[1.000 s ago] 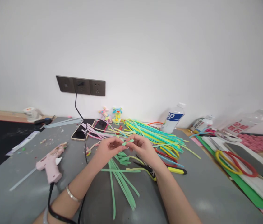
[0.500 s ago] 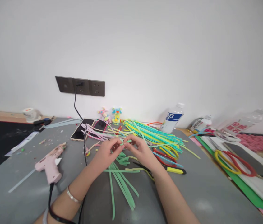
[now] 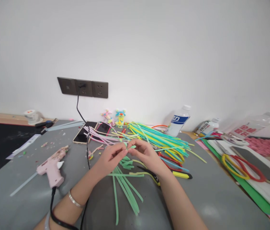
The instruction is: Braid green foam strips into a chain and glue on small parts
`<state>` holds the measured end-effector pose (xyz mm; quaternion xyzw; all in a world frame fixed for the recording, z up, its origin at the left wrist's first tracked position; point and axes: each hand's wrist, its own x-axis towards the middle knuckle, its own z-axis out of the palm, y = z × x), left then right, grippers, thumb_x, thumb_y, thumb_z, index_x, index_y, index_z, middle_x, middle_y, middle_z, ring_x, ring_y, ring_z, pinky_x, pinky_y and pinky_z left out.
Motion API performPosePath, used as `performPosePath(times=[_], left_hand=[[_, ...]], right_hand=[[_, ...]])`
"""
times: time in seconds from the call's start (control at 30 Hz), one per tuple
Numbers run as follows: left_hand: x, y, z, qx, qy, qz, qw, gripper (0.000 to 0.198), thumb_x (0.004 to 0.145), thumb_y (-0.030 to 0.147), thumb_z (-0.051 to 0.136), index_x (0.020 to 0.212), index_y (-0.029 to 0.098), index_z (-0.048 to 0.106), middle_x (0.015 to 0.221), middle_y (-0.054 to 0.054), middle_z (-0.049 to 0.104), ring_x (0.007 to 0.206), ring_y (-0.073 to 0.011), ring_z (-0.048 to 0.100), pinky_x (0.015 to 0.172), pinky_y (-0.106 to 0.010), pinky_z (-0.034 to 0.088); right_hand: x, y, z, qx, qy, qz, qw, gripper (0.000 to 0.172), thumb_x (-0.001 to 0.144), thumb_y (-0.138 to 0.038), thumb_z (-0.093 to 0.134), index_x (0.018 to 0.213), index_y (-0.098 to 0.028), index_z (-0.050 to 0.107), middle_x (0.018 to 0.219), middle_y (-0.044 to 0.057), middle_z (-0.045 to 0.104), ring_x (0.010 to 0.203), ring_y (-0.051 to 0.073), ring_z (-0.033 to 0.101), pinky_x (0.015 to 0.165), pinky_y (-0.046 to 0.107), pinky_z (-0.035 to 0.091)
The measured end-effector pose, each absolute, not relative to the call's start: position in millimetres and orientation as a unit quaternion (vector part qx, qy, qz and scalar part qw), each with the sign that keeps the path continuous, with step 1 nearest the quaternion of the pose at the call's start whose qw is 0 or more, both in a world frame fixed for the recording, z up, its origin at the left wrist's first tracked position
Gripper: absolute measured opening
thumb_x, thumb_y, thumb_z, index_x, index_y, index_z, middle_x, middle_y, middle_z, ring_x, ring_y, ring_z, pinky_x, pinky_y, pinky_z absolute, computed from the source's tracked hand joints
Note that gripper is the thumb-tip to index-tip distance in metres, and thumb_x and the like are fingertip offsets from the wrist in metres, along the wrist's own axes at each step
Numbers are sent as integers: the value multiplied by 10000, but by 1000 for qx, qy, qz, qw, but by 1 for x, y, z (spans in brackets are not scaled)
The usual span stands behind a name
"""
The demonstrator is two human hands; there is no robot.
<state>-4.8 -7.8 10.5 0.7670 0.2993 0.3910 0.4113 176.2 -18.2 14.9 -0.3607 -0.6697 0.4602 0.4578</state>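
My left hand (image 3: 112, 157) and my right hand (image 3: 146, 155) meet fingertip to fingertip above the middle of the table. Both pinch a short green pipe cleaner (image 3: 132, 147), mostly hidden by the fingers. Just below them rests a small heap of folded green pipe cleaner pieces (image 3: 126, 163). Several long straight green pipe cleaners (image 3: 125, 191) fan out toward me, with one lying across them. Behind my right hand spreads a bundle of yellow, green and turquoise pipe cleaners (image 3: 161, 137). Pale pink pipe cleaners (image 3: 99, 136) lie beyond my left hand.
A pink glue gun (image 3: 52, 169) with a black cord lies at left. Two phones (image 3: 83, 135) and two small pipe cleaner figures (image 3: 120, 118) sit near the wall. A bottle (image 3: 179, 121) stands behind the bundle. A yellow-black cutter (image 3: 181, 174) and scissors (image 3: 235, 166) are at right.
The fingers of both hands have shifted slightly around the small green piece. The whole view has moved a little; the things on the table lie as before.
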Motion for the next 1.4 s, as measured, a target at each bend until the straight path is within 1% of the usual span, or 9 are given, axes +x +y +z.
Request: performPosePath(times=[0.2,0.53,0.63,0.73,0.87,0.97,1.1,1.27,1.4], left_hand=[[-5,-6,10,768,337,389,382,288,901,252,450,630,200,367,585,54,311,541,-107,292,520,-245,220],[-5,-3,4,760,385,409,328,260,898,245,445,649,196,392,577,63,316,539,-101,315,522,-231,236],[-6,-2,1,739,395,435,329,268,918,279,439,664,196,411,595,60,332,548,-104,332,529,-231,257],[-5,-1,1,729,401,440,338,262,914,274,444,665,197,427,587,58,367,544,-106,372,532,-228,285],[-3,-2,3,742,393,423,340,211,890,246,464,691,187,500,596,45,455,567,-115,448,551,-225,329],[-2,-4,3,764,378,415,318,207,874,208,470,671,183,506,597,43,460,567,-111,439,553,-223,327],[-3,-4,3,755,374,431,324,240,889,226,472,654,183,501,590,41,479,562,-110,467,557,-218,356],[-4,2,1,661,380,500,411,214,892,331,520,780,175,615,689,4,622,655,-139,611,600,-215,468],[-4,5,-1,644,390,512,414,225,873,354,562,827,167,679,727,-24,687,699,-162,655,595,-220,494]], right_hand=[[178,-15,12,-367,-653,496,440,226,876,-401,623,919,-180,621,764,-3,591,684,136,534,656,261,442],[183,-13,15,-455,-704,366,404,150,867,-318,603,812,-180,623,737,0,616,701,151,535,652,257,393],[184,-17,17,-439,-733,391,341,186,816,-295,677,693,-177,602,663,-25,570,652,135,492,626,241,380],[176,-22,13,-406,-770,427,245,140,770,-250,735,705,-171,639,631,-37,570,609,125,488,603,235,371],[156,-28,2,-407,-838,309,190,147,713,-227,802,753,-188,665,651,-61,583,618,112,515,857,333,352],[146,-32,-3,-406,-855,274,170,143,711,-177,785,685,-183,644,669,-53,589,652,119,524,899,359,323],[149,-33,3,-380,-851,300,204,157,717,-64,690,667,-176,593,640,-70,533,618,95,492,858,301,347],[161,-33,16,-369,-811,317,324,186,724,-24,589,699,-192,514,593,-91,404,567,82,405,747,255,364],[167,-32,17,-357,-718,381,460,147,832,-152,567,737,-208,470,657,-57,415,559,98,366,543,225,314]])
